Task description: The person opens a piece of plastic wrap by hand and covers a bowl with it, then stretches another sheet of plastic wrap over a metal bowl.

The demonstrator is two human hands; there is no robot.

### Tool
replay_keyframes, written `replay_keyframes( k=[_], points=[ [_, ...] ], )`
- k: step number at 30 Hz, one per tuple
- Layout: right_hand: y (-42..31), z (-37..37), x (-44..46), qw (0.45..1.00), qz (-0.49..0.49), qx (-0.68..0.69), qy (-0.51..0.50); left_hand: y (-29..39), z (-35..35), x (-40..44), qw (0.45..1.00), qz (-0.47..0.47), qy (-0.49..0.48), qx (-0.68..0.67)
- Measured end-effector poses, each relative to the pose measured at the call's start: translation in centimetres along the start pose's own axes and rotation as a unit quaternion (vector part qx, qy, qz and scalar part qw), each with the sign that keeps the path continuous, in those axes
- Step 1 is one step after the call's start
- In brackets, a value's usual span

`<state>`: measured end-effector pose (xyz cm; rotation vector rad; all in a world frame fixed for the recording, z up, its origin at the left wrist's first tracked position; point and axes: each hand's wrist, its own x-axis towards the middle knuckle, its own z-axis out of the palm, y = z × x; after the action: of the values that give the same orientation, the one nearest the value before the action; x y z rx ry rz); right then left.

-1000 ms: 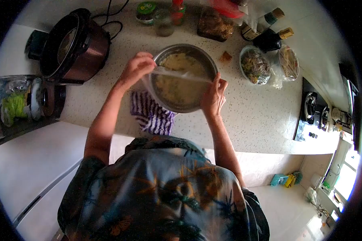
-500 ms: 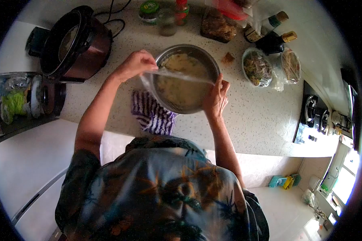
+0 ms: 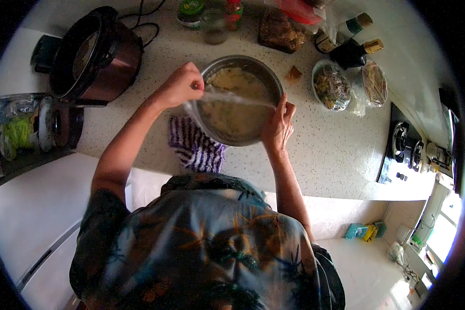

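A round metal bowl point(image 3: 212, 129) with a pale, batter-like mass point(image 3: 232, 116) in it stands on the counter in front of me. Clear plastic wrap point(image 3: 232, 97) stretches across the bowl between my hands, its edge showing as a whitish band. At the bowl's left rim, my left hand point(image 3: 183, 85) pinches the wrap with its fingers closed. My right hand point(image 3: 279, 124) is closed on the right rim, thumb on top, where the other end of the wrap meets it. A purple-and-white striped cloth point(image 3: 196, 144) lies partly beneath the bowl's lower left side.
An electric cooker point(image 3: 101, 62) stands at the back left. Behind the bowl are a glass jar point(image 3: 214, 28), a red-capped bottle point(image 3: 233, 14) and a container of brown food point(image 3: 280, 32). To the right sit a wrapped bowl point(image 3: 330, 85), dark bottles point(image 3: 350, 54) and a stove point(image 3: 398, 144).
My left hand has moved slightly right, closer over the bowl's left rim, and the wrap between my hands looks slacker and more bunched. My right hand stays on the rim.
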<state>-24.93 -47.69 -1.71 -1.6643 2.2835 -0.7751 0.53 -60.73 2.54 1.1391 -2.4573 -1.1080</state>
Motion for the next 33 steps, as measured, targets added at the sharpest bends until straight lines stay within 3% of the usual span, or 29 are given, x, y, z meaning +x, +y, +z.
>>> replay_keyframes(
  k=[3,5,6,8,12,17,21,27,33],
  points=[
    [0.0,0.0,0.0,0.999,0.020,-0.019,-0.018,0.4,1.0,0.0,0.997,0.014,0.065,0.049],
    [-0.2,0.0,0.1,0.999,0.033,-0.016,-0.023,0.5,1.8,0.1,0.978,-0.023,0.184,0.099],
    [0.1,0.2,0.1,0.999,0.034,-0.017,-0.022,0.2,2.1,0.3,0.978,-0.022,0.183,0.098],
    [0.8,0.6,-0.1,0.999,-0.007,-0.043,-0.010,-0.5,2.7,0.7,0.962,-0.027,0.248,0.114],
    [0.8,0.7,-0.1,1.000,-0.002,-0.031,-0.005,-2.3,3.0,1.8,0.965,-0.075,0.248,0.030],
    [0.3,0.3,0.1,0.999,0.002,-0.033,-0.003,-4.0,2.7,3.2,0.954,-0.123,0.186,-0.202],
    [0.3,0.2,0.1,0.999,-0.019,-0.043,0.000,-4.1,2.4,4.3,0.957,-0.133,0.154,-0.208],
    [0.6,0.3,0.2,0.999,-0.008,-0.047,-0.023,-3.7,3.1,6.5,0.931,-0.114,0.186,-0.294],
    [0.3,0.1,0.3,0.999,-0.004,-0.030,-0.031,-3.3,4.0,8.6,0.908,-0.238,0.194,-0.285]
  ],
)
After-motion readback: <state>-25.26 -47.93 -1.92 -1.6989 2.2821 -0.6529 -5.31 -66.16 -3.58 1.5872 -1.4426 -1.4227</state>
